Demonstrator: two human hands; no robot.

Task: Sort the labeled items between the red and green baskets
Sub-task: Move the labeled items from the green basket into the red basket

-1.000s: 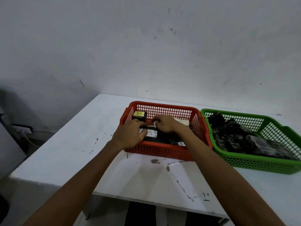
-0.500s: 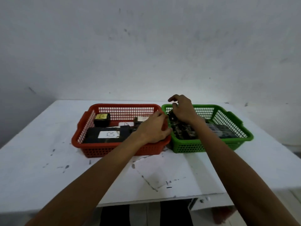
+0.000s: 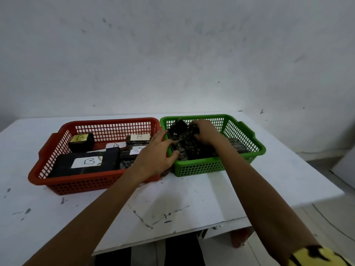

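The red basket [image 3: 80, 184] stands on the left and holds several dark packets with white or yellow "B" labels; the largest [image 3: 86, 163] lies at its front. Touching its right side, the green basket [image 3: 199, 167] holds dark patterned packets. My right hand [image 3: 204, 131] is inside the green basket, its fingers closed on a dark patterned packet [image 3: 180, 132] tilted up at the basket's left end. My left hand [image 3: 156, 154] reaches over the two baskets' shared edge, with fingertips on the same packet's lower part. No label shows on that packet.
Both baskets sit on a white table [image 3: 172, 204] with scuff marks, against a white wall. The table's front edge runs close below my forearms, and its right edge drops to a tiled floor [image 3: 330, 208]. A yellow-and-black sleeve [image 3: 317, 256] shows at the bottom right.
Both hands left the red basket and moved right to the green one. My right hand went down from the rim onto a packet and closed; my left hand followed across the shared edge.
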